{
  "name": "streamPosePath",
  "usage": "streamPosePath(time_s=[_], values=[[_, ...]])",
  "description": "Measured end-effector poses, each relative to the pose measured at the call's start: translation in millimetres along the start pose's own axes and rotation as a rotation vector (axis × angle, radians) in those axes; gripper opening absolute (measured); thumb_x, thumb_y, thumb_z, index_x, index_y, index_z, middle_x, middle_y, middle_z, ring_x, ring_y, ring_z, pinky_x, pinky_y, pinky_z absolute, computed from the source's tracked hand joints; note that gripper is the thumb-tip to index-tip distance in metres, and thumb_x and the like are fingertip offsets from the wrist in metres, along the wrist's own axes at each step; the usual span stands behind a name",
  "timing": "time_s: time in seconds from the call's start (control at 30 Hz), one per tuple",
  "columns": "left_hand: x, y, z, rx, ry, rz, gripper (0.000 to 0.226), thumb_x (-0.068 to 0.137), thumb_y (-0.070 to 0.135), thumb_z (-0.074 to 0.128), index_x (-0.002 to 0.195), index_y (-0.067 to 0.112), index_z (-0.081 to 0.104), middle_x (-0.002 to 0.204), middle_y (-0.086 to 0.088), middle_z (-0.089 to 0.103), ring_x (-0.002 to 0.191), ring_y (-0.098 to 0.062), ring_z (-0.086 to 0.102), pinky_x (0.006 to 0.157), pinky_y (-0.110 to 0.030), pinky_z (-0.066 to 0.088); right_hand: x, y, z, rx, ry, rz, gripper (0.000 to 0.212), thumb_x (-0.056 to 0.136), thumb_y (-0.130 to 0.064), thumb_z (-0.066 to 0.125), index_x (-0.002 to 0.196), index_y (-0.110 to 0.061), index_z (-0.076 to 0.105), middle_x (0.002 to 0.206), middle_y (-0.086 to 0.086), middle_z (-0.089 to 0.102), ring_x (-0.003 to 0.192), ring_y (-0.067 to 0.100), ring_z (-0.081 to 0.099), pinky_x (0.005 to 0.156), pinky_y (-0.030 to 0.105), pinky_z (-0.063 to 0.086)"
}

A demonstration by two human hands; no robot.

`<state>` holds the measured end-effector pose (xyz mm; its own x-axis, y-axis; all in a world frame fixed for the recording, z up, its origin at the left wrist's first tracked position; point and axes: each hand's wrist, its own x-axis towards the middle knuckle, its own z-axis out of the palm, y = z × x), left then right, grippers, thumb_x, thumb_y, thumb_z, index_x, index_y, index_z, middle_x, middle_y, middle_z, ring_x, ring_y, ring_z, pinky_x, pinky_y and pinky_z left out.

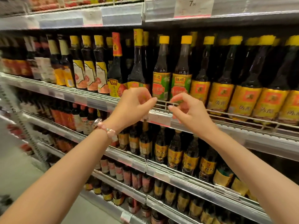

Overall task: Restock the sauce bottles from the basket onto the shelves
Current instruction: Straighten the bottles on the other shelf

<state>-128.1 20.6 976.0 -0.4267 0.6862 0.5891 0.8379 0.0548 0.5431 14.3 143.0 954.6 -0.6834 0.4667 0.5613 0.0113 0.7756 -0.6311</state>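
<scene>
Dark sauce bottles fill the shelves. Two yellow-capped bottles with green and red labels [161,81] [181,83] stand side by side on the middle shelf, behind its wire front rail [163,104]. My left hand [134,105], with a pink bead bracelet on the wrist, hovers just left of them, its fingers loosely curled and a fingertip at the rail. My right hand [189,110] is just right of them, fingers loosely curled, thumb and forefinger close to the rail. Neither hand holds a bottle. The basket is out of view.
Tall bottles with gold labels [246,101] pack the same shelf to the right, and red-and-yellow labelled ones [116,68] stand to the left. Lower shelves [161,173] hold smaller bottles. A price tag reading 7.90 [193,6] hangs above. The aisle floor [14,172] lies at the left.
</scene>
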Motion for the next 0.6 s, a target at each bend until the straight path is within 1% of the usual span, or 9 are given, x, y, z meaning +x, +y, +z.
streamPosePath(time_s=[0.1,0.13,0.2,0.27,0.33,0.4,0.47,0.53,0.6], values=[[-14,-32,-23,-0.031,-0.045,-0.058,0.025,0.086,0.033,0.06,0.072,0.013,0.062,0.055,-0.005,0.062,0.043,-0.005,0.049,0.05,-0.029,0.042,1,-10,40,0.009,-0.039,0.017,0.007,0.086,-0.027,0.059,0.087,-0.02,0.061,0.068,0.001,0.065,0.061,0.019,0.06,0.064,0.047,0.054],[-19,-43,-31,-0.039,-0.059,-0.078,0.025,0.086,0.032,0.06,0.073,0.011,0.063,0.053,-0.004,0.061,0.039,-0.001,0.047,0.049,-0.028,0.042,2,-14,55,0.018,-0.053,0.028,0.009,0.087,-0.028,0.059,0.085,-0.019,0.062,0.067,0.0,0.065,0.06,0.018,0.061,0.064,0.047,0.055],[-28,-68,-49,-0.04,-0.082,-0.107,0.025,0.086,0.031,0.061,0.073,0.01,0.063,0.05,-0.001,0.06,0.037,0.0,0.047,0.049,-0.026,0.041,4,-23,85,0.049,-0.067,0.048,0.013,0.087,-0.029,0.059,0.082,-0.018,0.064,0.066,0.0,0.066,0.063,0.019,0.063,0.064,0.049,0.055],[-35,-93,-68,-0.026,-0.11,-0.126,0.025,0.086,0.032,0.061,0.072,0.012,0.063,0.05,0.001,0.06,0.04,0.001,0.051,0.05,-0.027,0.045,7,-33,116,0.077,-0.069,0.079,0.016,0.087,-0.029,0.059,0.081,-0.016,0.065,0.066,0.003,0.067,0.064,0.022,0.064,0.064,0.049,0.055],[-41,-118,-88,-0.009,-0.14,-0.148,0.026,0.086,0.033,0.06,0.071,0.013,0.063,0.05,0.001,0.062,0.046,-0.007,0.056,0.055,-0.031,0.049,12,-41,147,0.076,-0.067,0.103,0.018,0.087,-0.029,0.059,0.08,-0.014,0.066,0.064,0.005,0.067,0.061,0.023,0.064,0.063,0.049,0.055],[-46,-142,-104,-0.009,-0.162,-0.174,0.026,0.086,0.033,0.06,0.07,0.013,0.063,0.05,-0.001,0.062,0.048,-0.013,0.058,0.056,-0.033,0.051,18,-47,177,0.08,-0.063,0.126,0.02,0.085,-0.034,0.059,0.077,-0.017,0.066,0.063,0.004,0.067,0.062,0.024,0.063,0.064,0.05,0.054],[-50,-168,-118,-0.007,-0.175,-0.203,0.026,0.086,0.033,0.06,0.07,0.013,0.063,0.051,-0.004,0.064,0.046,-0.016,0.058,0.054,-0.032,0.05,24,-52,205,0.102,-0.069,0.153,0.023,0.081,-0.042,0.057,0.072,-0.022,0.065,0.062,0.001,0.066,0.062,0.024,0.063,0.064,0.05,0.054],[-51,-194,-128,0.022,-0.193,-0.223,0.027,0.086,0.034,0.06,0.071,0.013,0.064,0.052,-0.005,0.065,0.044,-0.011,0.057,0.051,-0.028,0.047,31,-55,230,0.094,-0.078,0.171,0.023,0.08,-0.043,0.056,0.07,-0.024,0.064,0.061,0.0,0.066,0.061,0.023,0.063,0.065,0.049,0.054],[-49,-219,-136,0.056,-0.206,-0.244,0.027,0.087,0.035,0.06,0.071,0.013,0.065,0.051,-0.002,0.064,0.043,-0.003,0.055,0.052,-0.023,0.046,38,-57,252,0.072,-0.098,0.183,0.02,0.084,-0.038,0.058,0.072,-0.023,0.065,0.064,0.002,0.068,0.062,0.022,0.064,0.067,0.047,0.055]])
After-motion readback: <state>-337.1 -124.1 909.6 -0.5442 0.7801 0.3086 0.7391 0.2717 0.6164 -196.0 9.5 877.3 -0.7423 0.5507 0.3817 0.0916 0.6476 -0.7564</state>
